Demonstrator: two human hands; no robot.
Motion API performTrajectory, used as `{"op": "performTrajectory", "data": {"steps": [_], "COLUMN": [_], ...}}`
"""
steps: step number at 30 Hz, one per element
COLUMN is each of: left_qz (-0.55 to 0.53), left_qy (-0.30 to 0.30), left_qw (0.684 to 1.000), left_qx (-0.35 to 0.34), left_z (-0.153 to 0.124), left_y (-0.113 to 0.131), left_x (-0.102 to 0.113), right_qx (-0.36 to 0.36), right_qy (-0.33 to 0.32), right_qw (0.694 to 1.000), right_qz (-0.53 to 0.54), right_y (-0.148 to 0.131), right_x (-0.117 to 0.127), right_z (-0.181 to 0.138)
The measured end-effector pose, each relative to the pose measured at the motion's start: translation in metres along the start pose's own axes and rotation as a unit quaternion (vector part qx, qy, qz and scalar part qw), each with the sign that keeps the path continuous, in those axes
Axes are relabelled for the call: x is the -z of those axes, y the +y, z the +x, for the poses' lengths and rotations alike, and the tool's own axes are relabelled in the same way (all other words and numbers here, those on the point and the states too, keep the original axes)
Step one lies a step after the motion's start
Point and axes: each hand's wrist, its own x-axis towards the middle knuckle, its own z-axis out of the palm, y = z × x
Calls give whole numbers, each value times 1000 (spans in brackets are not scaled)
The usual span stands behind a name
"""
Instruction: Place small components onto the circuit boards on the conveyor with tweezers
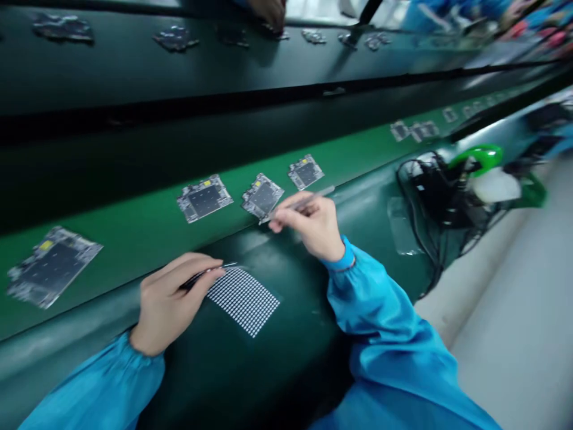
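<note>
Broadly, a dark desk (286,358) runs along the near side, meeting a green belt (147,233) that carries boards (205,199) in a loose row. A bag (430,197) of black gear sits at the desk's right end, well apart from the hands. One board (262,196) lies at the belt's near edge, probably for easy reach, with bare belt on either side. A sheet (244,300) of tiny white pieces lies flat on the desk between the arms. The left hand (172,298) is closed in a pinch on tweezers (208,272), whose tips rest at the sheet's far corner. The right hand (316,224) is curled round a silver tool (299,203), held pen-like, with its tip at that board's near corner. Open desk lies nearer than the sheet.
</note>
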Motion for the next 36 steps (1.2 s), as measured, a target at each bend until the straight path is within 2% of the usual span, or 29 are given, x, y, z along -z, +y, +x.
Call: {"op": "performTrajectory", "data": {"steps": [2, 4, 7, 11, 19, 33, 36], "left_qz": [15, 27, 28, 10, 14, 15, 22], "left_qy": [5, 5, -2, -15, -24, -20, -13], "left_qw": [1000, 999, 999, 999, 998, 998, 999], "left_qx": [-6, -17, -32, -43, -50, -50, -46], "left_z": [-3, -6, -6, 0, 0, -1, 1], "left_y": [-3, -6, -6, -2, -5, -7, -5], "left_x": [2, 4, 7, 5, 6, 5, 4], "right_qx": [22, 29, 19, -20, -22, 4, 22], "right_qy": [82, 133, 153, 136, 133, 143, 159], "right_qw": [996, 990, 987, 989, 989, 986, 985], "right_qz": [-14, -31, -38, -56, -58, -80, -55], "right_y": [12, 25, 41, 47, 48, 49, 37], "right_x": [32, 60, 79, 75, 76, 91, 77], "right_z": [27, 55, 85, 97, 94, 93, 81]}}
